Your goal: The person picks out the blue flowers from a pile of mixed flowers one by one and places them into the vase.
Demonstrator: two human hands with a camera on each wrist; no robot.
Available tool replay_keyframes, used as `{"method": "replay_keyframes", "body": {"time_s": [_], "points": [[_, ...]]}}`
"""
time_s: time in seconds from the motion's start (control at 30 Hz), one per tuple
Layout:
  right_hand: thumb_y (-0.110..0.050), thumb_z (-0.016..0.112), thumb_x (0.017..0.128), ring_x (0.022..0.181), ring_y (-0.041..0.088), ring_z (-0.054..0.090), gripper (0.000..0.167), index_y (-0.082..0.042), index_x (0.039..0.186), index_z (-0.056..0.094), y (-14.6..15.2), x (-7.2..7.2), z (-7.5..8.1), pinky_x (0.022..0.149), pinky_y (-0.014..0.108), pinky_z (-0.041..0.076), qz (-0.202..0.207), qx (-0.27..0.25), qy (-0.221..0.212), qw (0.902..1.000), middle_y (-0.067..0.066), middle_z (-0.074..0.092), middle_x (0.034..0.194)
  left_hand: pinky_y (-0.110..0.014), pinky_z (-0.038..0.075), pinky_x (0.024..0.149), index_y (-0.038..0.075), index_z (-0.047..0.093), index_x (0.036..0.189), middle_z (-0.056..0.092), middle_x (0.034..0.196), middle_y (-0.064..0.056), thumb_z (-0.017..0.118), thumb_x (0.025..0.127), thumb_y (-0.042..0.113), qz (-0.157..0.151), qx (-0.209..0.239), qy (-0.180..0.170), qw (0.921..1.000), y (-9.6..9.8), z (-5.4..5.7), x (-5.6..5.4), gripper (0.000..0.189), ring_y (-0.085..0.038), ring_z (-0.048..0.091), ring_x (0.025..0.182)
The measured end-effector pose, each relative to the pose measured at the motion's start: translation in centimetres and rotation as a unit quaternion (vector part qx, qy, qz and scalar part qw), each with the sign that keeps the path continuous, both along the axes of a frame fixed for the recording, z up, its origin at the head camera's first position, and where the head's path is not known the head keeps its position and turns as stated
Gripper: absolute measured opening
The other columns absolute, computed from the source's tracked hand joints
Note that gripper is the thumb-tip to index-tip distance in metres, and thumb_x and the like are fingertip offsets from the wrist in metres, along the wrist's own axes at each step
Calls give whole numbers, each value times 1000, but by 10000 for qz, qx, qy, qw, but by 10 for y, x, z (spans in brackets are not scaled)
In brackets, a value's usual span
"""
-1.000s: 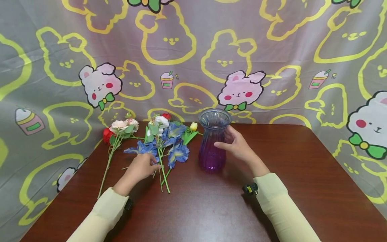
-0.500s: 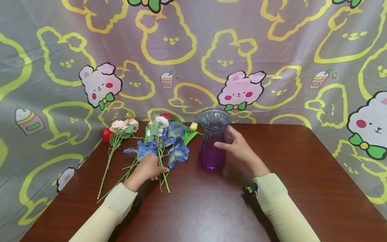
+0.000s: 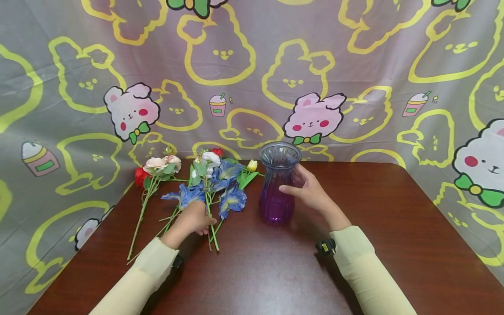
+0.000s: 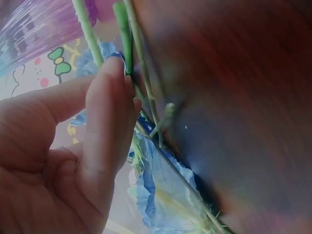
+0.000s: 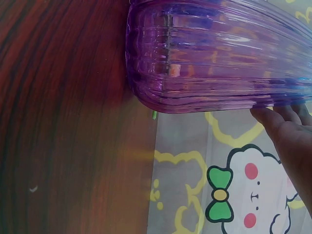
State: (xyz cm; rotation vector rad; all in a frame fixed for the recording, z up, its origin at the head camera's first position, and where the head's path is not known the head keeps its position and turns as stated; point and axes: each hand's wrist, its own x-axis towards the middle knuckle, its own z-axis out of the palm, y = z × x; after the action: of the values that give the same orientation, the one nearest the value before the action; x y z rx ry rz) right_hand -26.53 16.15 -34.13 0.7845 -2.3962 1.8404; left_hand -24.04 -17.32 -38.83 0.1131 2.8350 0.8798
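Observation:
In the head view, my left hand [image 3: 193,220] pinches the green stem of an artificial white flower [image 3: 211,159] between thumb and fingers. The left wrist view shows that stem [image 4: 87,30] running behind the fingertips. Blue flowers [image 3: 232,201] lie around and beyond this hand, with their stems crossing under it. A ribbed glass vase [image 3: 275,201], purple below and bluish at the rim, stands upright on the table. My right hand [image 3: 311,190] holds its right side, thumb on the near face and fingers behind. Part of those fingers shows in the right wrist view against the vase [image 5: 209,58].
Pale pink flowers [image 3: 155,164] and a red flower [image 3: 141,177] lie at the table's left. A yellow tulip [image 3: 252,165] is just left of the vase, and another red flower [image 3: 216,151] is at the back. A patterned curtain [image 3: 244,57] hangs behind the brown table [image 3: 386,218].
My left hand moved right and toward me from the blue flower to the crossing stems. Since then, the white flower's stem end has shifted slightly left. The right hand and vase stayed in place.

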Motion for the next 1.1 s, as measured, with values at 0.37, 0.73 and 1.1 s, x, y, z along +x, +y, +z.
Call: {"method": "replay_keyframes", "body": {"time_s": [0.37,0.73,1.1], "points": [[-12,74,87,135,24,41,77,-18,152,33,6,-19,-24,109,45,34,-30,-23,142,9999,5,40,150,-34,57,52,3,48,59,61,56,-10,64,89,-3,295,1056,-225,9937,-7,5,4,35,-16,62,47],[-12,74,87,135,24,41,76,-17,151,34,5,-19,-24,108,44,34,28,-116,203,9997,6,42,150,-34,57,53,0,57,65,60,57,-8,66,89,0,466,821,186,9954,-15,10,9,26,-17,64,47],[-3,71,88,135,30,41,75,-6,151,31,1,-4,-5,108,45,34,79,-59,111,9999,15,40,149,-31,55,49,0,61,67,60,53,-5,67,89,3,284,558,637,9960,-11,19,18,24,-15,63,46]]}}
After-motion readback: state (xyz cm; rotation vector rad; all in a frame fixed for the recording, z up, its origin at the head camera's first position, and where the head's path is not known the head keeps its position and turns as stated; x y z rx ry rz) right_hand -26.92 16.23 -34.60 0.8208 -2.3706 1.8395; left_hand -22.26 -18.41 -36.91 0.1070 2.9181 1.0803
